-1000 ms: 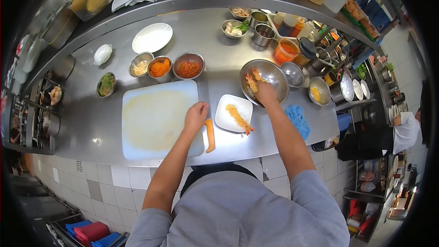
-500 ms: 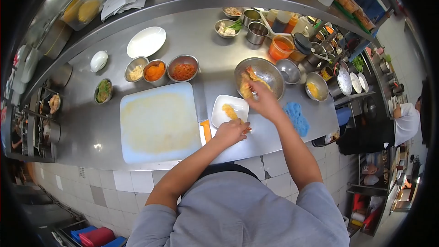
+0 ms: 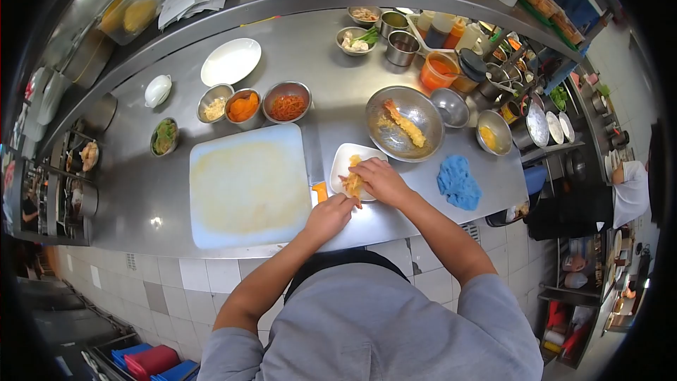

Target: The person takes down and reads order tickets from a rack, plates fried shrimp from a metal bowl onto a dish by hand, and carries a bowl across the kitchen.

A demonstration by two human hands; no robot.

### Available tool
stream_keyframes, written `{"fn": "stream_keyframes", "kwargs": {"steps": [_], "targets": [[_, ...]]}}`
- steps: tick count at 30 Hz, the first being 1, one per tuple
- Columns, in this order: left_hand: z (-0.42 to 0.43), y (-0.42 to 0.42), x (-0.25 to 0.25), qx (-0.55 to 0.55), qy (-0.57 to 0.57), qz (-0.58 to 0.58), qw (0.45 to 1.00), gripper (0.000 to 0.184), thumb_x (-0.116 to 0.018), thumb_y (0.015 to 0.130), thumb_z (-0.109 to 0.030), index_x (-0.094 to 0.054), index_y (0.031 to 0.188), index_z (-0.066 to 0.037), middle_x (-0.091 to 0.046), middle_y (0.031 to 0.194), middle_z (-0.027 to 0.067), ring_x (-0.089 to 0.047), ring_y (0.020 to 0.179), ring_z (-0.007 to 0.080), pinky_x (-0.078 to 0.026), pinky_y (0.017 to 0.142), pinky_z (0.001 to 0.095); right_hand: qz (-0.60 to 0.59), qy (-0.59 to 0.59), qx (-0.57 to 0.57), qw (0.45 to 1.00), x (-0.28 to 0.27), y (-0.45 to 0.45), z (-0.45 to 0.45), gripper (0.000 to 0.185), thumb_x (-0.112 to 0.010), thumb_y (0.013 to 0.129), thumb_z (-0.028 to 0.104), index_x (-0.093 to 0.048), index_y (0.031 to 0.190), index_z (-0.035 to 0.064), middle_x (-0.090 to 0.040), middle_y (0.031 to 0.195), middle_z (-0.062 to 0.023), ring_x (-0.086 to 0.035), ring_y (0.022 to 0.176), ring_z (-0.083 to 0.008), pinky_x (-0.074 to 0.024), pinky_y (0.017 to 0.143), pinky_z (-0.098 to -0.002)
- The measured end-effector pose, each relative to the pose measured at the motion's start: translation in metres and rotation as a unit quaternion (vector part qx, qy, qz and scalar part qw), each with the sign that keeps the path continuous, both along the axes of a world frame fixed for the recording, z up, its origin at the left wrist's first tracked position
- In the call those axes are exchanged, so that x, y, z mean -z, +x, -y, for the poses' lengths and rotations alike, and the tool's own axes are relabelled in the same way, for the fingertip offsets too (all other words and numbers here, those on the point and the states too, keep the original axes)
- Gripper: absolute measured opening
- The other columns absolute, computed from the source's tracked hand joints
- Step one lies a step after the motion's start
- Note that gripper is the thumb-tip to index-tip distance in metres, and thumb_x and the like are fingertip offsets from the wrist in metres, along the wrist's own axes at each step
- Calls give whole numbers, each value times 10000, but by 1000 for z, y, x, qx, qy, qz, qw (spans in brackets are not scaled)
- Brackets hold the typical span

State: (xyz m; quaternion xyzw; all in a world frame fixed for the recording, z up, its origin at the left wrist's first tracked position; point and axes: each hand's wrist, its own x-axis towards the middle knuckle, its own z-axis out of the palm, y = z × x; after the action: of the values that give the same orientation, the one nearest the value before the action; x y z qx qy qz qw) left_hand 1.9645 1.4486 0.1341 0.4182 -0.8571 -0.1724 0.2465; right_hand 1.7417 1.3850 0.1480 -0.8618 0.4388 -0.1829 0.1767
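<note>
Over the small white square dish (image 3: 340, 164), my right hand (image 3: 381, 182) is closed on battered fried shrimp (image 3: 352, 183), set down in the dish. My left hand (image 3: 330, 217) is at the dish's near edge, fingertips pinched at the tail end of the shrimp; its fingers partly hide what they grip. Another long fried shrimp (image 3: 405, 125), golden with a reddish tail, lies in the large steel bowl (image 3: 381, 147) beyond my right hand. An orange-handled knife (image 3: 321, 191) lies between the dish and the cutting board.
A pale cutting board (image 3: 247, 187) lies to the left. Behind it stand steel bowls of shredded orange food (image 3: 287, 106), orange slices (image 3: 244, 106) and pale shreds (image 3: 215, 108). A blue cloth (image 3: 458, 182) is at right. Along the back runs a steel shelf (image 3: 317, 7).
My right hand has come from the steel bowl to the white dish with a fried shrimp, leaving one in the bowl. My left hand has shifted slightly toward me and left.
</note>
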Motion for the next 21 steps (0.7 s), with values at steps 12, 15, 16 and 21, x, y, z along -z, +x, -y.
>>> {"fn": "stream_keyframes", "kwargs": {"steps": [12,15,16,21], "targets": [[-9,10,-7,-4,-12,-75,997,215,-736,884,-157,-716,1098,-148,-672,941,42,-687,840,256,-576,710,389,0,-57,33,998,-1,0,-10,513,-620,851,28,-628,1352,135,-617,1298,-62,-522,1286,-276,-422,1081,-431],[-6,16,-12,-10,-13,-90,996,181,-754,882,-182,-730,1056,-138,-676,923,46,-684,803,256,-572,698,387,72,-18,51,996,-39,-9,-11,492,-649,858,32,-634,1340,125,-633,1226,-103,-576,1209,-295,-469,1027,-418],[-7,19,-11,-9,-7,-76,997,158,-762,881,-191,-733,1022,-126,-680,920,51,-683,790,256,-567,686,382,129,35,64,989,-49,-15,-6,466,-667,861,39,-646,1321,115,-647,1170,-127,-608,1157,-306,-494,994,-412],[-4,36,1,0,18,-77,997,144,-784,879,-210,-734,940,-90,-688,882,64,-670,730,252,-544,645,363,62,-12,276,959,-42,-77,80,341,-717,871,76,-676,1208,47,-682,1124,-159,-669,1056,-319,-559,879,-415]]}}
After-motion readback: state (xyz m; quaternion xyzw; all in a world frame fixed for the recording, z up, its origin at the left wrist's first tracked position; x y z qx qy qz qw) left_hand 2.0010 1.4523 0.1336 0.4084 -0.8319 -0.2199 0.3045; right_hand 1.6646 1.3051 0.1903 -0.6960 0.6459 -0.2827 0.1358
